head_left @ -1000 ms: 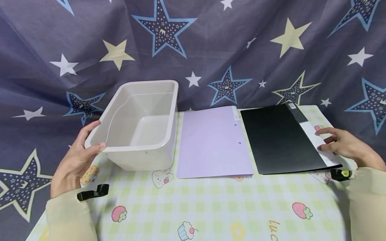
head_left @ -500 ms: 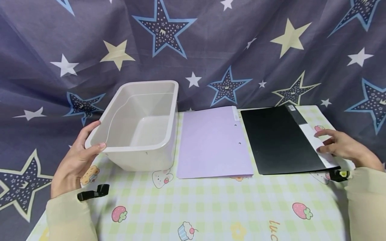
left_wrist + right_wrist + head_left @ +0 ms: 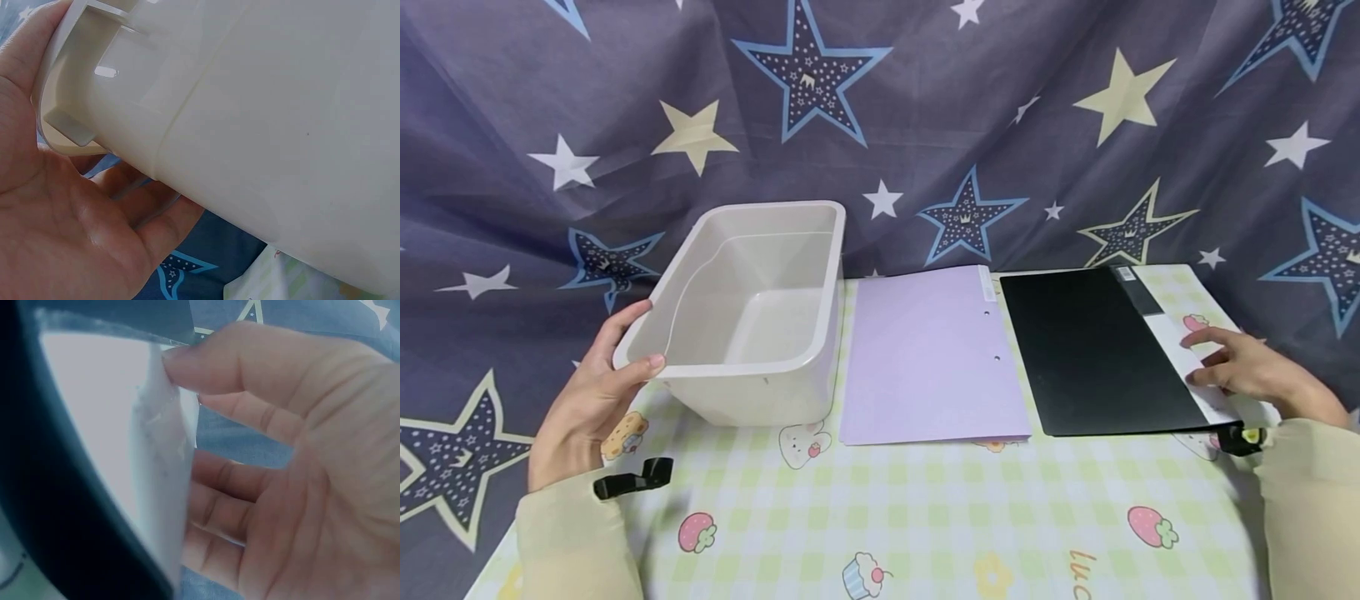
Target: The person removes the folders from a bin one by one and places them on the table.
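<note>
A white plastic bin (image 3: 752, 392) stands at the left of the table. My left hand (image 3: 591, 383) grips its near left corner, thumb over the rim and the other fingers on the outside; the left wrist view shows the palm beside the bin's wall. To the right lies a black folder (image 3: 1097, 358) with a white label (image 3: 1195, 367) along its spine side. My right hand (image 3: 1255, 367) holds that edge, thumb on the label and the other fingers behind it in the right wrist view. Between bin and black folder lies a light purple folder (image 3: 932, 358) with two punched holes.
Underneath is a table with a green checked cloth (image 3: 925, 508) printed with strawberries and a cupcake. Right behind the table hangs a dark curtain (image 3: 910, 75) with stars. Each wrist wears a black strap (image 3: 632, 479).
My right hand has shifted slightly left, and the black folder's label edge has moved a little left and down with it. The left hand and the bin stay put.
</note>
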A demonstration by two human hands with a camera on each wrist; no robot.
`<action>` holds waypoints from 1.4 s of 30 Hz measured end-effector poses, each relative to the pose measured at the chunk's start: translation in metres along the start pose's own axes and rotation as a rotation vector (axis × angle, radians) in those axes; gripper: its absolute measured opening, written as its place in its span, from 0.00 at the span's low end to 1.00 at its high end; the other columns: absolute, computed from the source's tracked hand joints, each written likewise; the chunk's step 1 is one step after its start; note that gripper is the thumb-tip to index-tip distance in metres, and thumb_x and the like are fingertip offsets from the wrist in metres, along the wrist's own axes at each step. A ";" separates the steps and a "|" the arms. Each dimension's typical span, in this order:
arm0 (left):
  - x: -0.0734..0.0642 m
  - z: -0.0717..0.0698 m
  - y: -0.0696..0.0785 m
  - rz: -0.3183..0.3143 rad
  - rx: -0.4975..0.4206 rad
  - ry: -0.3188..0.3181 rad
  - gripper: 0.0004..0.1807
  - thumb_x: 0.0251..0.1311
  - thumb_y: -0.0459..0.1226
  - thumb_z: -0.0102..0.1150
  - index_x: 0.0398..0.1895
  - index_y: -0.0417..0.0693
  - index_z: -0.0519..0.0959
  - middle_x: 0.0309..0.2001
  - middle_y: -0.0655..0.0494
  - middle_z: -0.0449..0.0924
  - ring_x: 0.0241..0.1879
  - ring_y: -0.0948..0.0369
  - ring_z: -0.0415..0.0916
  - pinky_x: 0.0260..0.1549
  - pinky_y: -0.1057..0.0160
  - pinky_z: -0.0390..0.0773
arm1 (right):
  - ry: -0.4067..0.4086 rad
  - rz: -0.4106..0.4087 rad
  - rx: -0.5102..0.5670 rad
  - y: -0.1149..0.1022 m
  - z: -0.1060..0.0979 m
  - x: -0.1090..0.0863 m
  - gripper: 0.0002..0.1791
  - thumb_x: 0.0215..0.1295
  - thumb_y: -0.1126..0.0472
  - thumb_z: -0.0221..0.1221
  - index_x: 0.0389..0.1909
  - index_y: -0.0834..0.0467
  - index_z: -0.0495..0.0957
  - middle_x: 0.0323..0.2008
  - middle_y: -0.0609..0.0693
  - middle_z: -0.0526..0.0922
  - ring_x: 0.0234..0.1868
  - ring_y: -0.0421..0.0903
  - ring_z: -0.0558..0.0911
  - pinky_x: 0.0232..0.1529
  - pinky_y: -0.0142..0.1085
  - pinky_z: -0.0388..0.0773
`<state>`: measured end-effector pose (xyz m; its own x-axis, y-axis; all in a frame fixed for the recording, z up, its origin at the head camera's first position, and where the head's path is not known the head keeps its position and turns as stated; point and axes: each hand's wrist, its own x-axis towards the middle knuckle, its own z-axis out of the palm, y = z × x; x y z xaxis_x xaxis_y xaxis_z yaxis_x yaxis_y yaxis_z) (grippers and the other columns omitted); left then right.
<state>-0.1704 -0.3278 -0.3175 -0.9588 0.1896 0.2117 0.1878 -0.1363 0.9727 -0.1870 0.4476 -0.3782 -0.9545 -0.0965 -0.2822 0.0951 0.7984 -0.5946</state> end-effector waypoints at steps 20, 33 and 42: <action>0.001 0.001 0.001 -0.004 0.013 0.003 0.41 0.57 0.18 0.51 0.72 0.52 0.54 0.59 0.53 0.65 0.49 0.63 0.72 0.44 0.71 0.74 | -0.020 0.013 -0.020 -0.002 0.000 0.002 0.34 0.57 0.65 0.63 0.61 0.71 0.58 0.40 0.69 0.75 0.36 0.53 0.76 0.33 0.39 0.74; -0.001 0.000 0.001 -0.009 -0.006 0.008 0.41 0.57 0.17 0.50 0.71 0.52 0.54 0.60 0.54 0.65 0.49 0.63 0.73 0.45 0.72 0.73 | -0.003 -0.019 -0.038 -0.003 0.002 0.002 0.33 0.55 0.65 0.64 0.59 0.72 0.61 0.38 0.65 0.79 0.36 0.52 0.78 0.33 0.37 0.73; 0.000 0.001 0.000 -0.008 0.000 0.008 0.41 0.57 0.17 0.50 0.71 0.53 0.54 0.59 0.54 0.66 0.49 0.64 0.74 0.45 0.72 0.74 | -0.009 -0.004 -0.053 -0.003 0.001 0.003 0.31 0.57 0.65 0.62 0.59 0.72 0.61 0.39 0.66 0.78 0.36 0.53 0.78 0.34 0.38 0.73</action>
<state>-0.1706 -0.3271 -0.3171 -0.9619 0.1832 0.2031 0.1802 -0.1343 0.9744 -0.1899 0.4444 -0.3781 -0.9522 -0.1045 -0.2869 0.0764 0.8282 -0.5552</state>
